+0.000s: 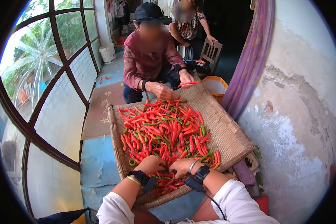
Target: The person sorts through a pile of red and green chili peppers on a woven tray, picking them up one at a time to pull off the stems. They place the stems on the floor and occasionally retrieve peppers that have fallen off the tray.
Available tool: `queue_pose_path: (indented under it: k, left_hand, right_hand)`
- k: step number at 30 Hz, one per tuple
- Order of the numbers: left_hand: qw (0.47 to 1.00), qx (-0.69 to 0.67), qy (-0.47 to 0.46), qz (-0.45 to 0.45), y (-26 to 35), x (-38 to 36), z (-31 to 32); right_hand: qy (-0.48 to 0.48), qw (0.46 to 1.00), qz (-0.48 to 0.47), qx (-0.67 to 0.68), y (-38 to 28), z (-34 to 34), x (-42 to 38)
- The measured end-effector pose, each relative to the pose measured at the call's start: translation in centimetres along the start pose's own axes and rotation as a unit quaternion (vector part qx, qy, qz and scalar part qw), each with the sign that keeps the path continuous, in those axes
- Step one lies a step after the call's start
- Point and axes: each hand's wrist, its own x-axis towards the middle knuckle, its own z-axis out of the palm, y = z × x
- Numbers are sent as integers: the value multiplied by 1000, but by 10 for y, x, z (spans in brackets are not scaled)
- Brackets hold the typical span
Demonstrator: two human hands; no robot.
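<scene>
A heap of red chili peppers [171,128], with some green ones mixed in, lies on a shallow woven tray [227,130]. My left hand [151,164] is at the near side of the heap, fingers curled down among the peppers. Close beside it, my right hand [183,167] also has bent fingers turned inward and down. Both hands look closed, but their fingertips are hidden, so what they hold does not show. Across the tray, another person [149,52] holds a red chili pepper [188,83] in one hand, with the other hand over the far peppers.
Behind stands a second person [186,26] with a hand on a wooden chair [211,54]. A yellow-rimmed box [215,86] is past the tray's far right corner. Framed windows [56,112] line the left; a purple curtain [250,63] and a peeling wall [287,123] the right. A white bucket [108,54] stands at back left.
</scene>
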Motion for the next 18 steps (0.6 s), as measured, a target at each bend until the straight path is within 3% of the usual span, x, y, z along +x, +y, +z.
queue_pose_path:
  k: [6,8,10,13,14,17,18]
  left_hand:
    - [992,-125,35,-6,12,2,-6]
    - [956,-286,56,-20,17,3,-10]
    - [941,-329,80,-7,15,4,-5]
    - [893,-447,50,15,16,3,-10]
    - [894,-445,52,16,16,3,-15]
    - [811,-583,8,-53,15,-1,-16]
    - [824,-564,4,-64,21,-4,-21]
  right_hand:
    - [17,999,26,25,11,3,4]
    - [226,970,84,28,11,2,4]
    - [303,941,61,141,30,14,23]
    - [222,831,-18,510,3,-8,0]
    - [223,831,-20,509,6,-11,0]
    - [175,773,-68,606,11,-11,-5]
    - [179,759,-91,619,10,-15,-7]
